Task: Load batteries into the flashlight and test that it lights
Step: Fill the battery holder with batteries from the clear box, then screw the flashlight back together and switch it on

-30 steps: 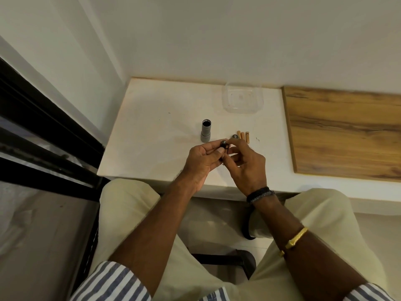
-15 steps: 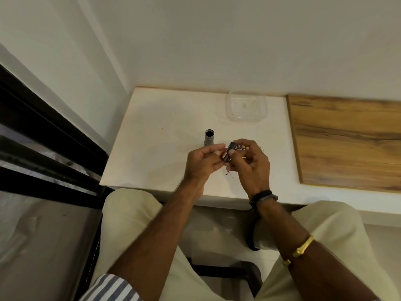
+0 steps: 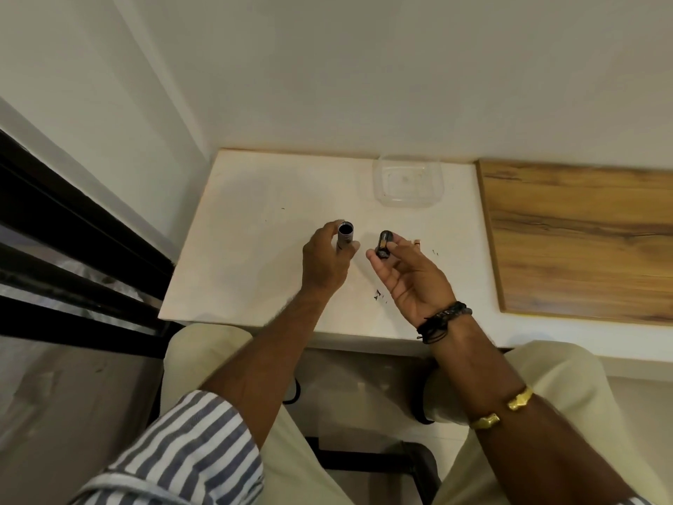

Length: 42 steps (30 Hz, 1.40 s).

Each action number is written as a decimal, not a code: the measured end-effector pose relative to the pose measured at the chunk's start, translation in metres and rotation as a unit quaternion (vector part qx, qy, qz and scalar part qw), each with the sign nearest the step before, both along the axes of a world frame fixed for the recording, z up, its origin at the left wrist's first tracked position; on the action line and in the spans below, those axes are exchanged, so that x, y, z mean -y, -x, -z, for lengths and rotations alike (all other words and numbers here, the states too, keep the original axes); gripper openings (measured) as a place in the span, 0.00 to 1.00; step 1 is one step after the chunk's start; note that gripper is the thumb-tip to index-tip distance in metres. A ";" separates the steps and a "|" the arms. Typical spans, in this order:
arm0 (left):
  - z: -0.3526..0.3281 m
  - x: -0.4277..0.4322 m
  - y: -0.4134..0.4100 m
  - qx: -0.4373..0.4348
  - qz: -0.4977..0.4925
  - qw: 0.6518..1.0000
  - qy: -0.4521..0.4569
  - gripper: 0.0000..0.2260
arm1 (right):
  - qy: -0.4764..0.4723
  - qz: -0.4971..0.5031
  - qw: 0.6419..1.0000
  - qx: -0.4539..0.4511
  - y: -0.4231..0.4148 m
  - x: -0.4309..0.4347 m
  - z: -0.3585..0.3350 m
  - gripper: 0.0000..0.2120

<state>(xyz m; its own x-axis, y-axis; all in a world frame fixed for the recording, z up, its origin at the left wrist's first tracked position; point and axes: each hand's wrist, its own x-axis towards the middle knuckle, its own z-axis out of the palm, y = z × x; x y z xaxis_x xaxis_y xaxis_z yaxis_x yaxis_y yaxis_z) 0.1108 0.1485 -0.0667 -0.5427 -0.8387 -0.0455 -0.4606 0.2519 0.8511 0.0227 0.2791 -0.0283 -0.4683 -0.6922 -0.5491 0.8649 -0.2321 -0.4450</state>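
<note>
The grey flashlight body [image 3: 345, 234] stands upright on the white table [image 3: 255, 227] with its dark open end facing up. My left hand [image 3: 326, 262] wraps its fingers around the body's lower part. My right hand [image 3: 409, 277] is palm up to the right of it and pinches a black battery holder [image 3: 384, 245] with gold-coloured batteries in it between thumb and fingertips. A loose gold-coloured battery [image 3: 417, 242] peeks out on the table behind my right hand's fingers.
A clear plastic tray [image 3: 408, 181] sits at the back of the table by the wall. A wooden board [image 3: 582, 242] covers the surface to the right. Small dark specks [image 3: 377, 294] lie near the front edge. A black frame [image 3: 73, 227] runs along the left.
My hands have come apart. The left hand moved to the standing flashlight body and took hold of it; the right hand keeps the battery holder, now turned palm up.
</note>
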 end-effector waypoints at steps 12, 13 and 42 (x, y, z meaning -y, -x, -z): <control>0.001 -0.031 -0.023 0.018 0.086 0.987 0.132 0.13 | -0.105 -0.001 0.955 -0.277 0.009 -0.023 0.002 0.09; -0.001 -0.033 -0.026 0.030 0.089 0.986 0.138 0.14 | -0.115 -0.001 0.943 -0.311 0.008 -0.024 0.001 0.11; -0.009 -0.050 -0.041 0.111 0.117 0.974 0.161 0.22 | -0.237 0.085 0.750 -0.612 -0.018 -0.029 0.010 0.10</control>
<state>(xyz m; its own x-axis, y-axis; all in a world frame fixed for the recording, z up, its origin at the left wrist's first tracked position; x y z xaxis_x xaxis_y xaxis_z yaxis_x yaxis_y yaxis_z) 0.1516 0.1981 -0.0577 -0.7278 -0.6831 0.0608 -0.5221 0.6093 0.5968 0.0404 0.3080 -0.0387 -0.8816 -0.4283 0.1985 -0.2827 0.1424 -0.9486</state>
